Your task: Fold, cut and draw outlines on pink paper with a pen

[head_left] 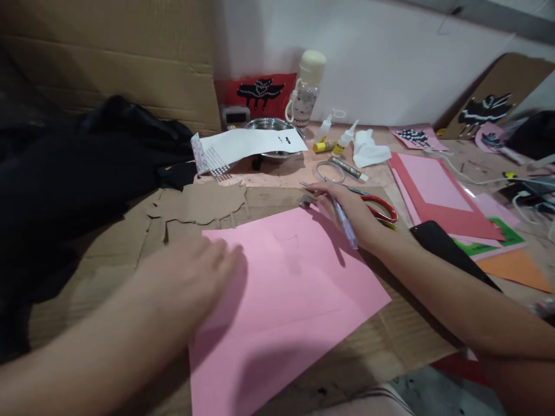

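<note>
Lying on a brown cardboard sheet (390,341), the pink paper (277,289) has a few thin lines drawn on it. The left hand (195,271) is over its left edge with bent fingers (they are blurry, so I cannot tell if they pinch it). The right hand (340,208) is by the top edge, with a pale purple pen (344,222) tucked in its fingers, near the red-handled scissors (382,203). The paper should be light and thin, easy to crease, and it may slide. It is best held by its edges. The cardboard looks worn, and a cut-out cardboard shape (203,202) lies at the back left. Past it, a bottle (311,69) stands on the pink table (377,176), close to a white wall (390,69).
</note>
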Available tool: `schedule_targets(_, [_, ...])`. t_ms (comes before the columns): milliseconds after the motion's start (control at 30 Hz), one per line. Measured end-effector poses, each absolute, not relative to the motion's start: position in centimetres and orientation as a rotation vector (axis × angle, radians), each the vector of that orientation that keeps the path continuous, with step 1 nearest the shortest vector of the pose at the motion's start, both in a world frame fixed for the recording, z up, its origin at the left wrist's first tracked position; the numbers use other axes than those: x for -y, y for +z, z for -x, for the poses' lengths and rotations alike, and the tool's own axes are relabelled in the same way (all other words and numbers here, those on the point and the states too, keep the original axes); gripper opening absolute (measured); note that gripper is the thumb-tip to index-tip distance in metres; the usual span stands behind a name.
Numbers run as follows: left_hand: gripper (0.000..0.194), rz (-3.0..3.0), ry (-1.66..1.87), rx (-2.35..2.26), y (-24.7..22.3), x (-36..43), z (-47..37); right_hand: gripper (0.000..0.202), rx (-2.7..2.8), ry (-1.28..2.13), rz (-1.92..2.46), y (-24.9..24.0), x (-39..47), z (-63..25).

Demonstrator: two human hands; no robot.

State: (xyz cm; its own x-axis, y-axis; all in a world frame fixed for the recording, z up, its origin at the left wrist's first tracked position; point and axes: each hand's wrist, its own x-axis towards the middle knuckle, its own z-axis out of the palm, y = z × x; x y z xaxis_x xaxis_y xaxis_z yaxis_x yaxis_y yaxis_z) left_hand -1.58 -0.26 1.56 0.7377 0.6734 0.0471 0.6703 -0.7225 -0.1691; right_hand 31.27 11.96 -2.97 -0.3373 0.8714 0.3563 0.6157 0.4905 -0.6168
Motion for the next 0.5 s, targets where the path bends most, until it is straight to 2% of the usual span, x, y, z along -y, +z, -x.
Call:
schedule_targets(67, [0.032, 2.895, 0.027, 0.802, 0.4, 2.2, -0.9, 0.031, 2.196, 0.435, 1.185, -3.4, -12.8, -31.3])
schedule_targets(133, [0.037, 2.917, 0.026, 0.693, -0.5, 3.6, -3.2, 0.029, 2.281, 0.374, 1.158, -3.5, -13.2, -31.3])
schedule_targets(233, [0.047, 2.856, -0.008, 0.713, -1.1, 4.3, -5.2, 0.027, 2.318, 0.309, 1.132, -3.6, -13.1, -31.4])
schedule_targets(500, [0.049, 2.853, -0.054, 0.811, -1.7, 3.3, -5.5, 0.018, 2.350, 0.284, 1.080, -4.8, -13.1, -31.4])
